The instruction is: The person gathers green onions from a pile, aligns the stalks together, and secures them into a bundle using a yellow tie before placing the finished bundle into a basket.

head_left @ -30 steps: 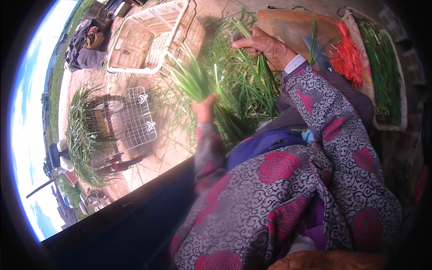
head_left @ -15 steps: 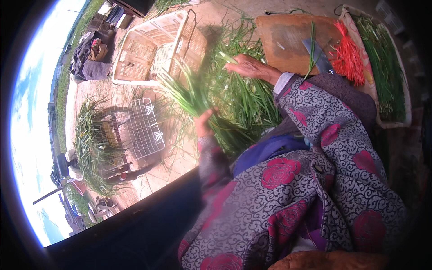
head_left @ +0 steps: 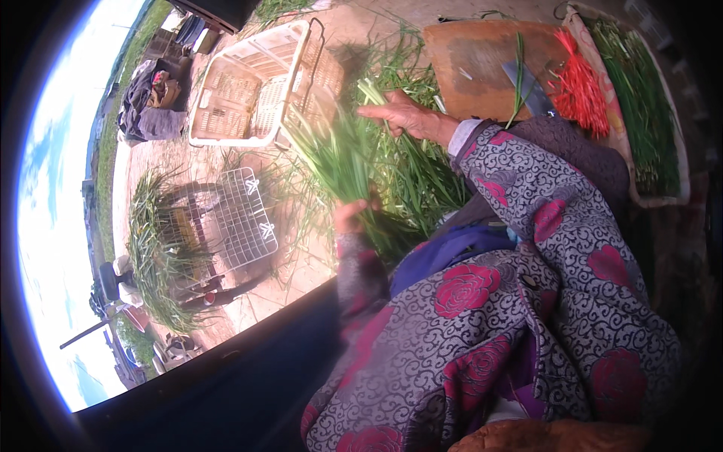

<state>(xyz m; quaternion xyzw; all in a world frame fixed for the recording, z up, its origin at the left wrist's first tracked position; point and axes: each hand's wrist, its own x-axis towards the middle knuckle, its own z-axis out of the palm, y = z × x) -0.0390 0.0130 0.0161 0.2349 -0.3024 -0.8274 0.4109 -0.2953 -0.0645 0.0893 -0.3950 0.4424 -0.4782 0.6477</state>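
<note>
A: How are the hands, please?

B: I take the point between them as the centre of the clock. At seven o'clock, the left hand is closed around a bunch of green stalks. It is somewhat blurred. At one o'clock, the right hand is narrow, its fingers holding a few pale stalks.

A: Why such a grip?

B: I suppose the left hand takes the bunch low so that the pale ends, pointing to eleven o'clock, are free and lie in one direction. The right hand seems to pinch lightly, as thin stalks bruise easily.

A: And around them?

B: At four o'clock, just beside both hands, lies a loose green heap, probably there for short reach. At ten o'clock stands a white crate, its open side showing. At eight o'clock there is a wire rack with leaves beyond it.

A: And on the other side?

B: Between one and two o'clock is a wooden board; at two, red strips, gathered perhaps against tangling. Near three, a cloth-edged tray holds more stalks, laid lengthwise, maybe for neatness.
</note>
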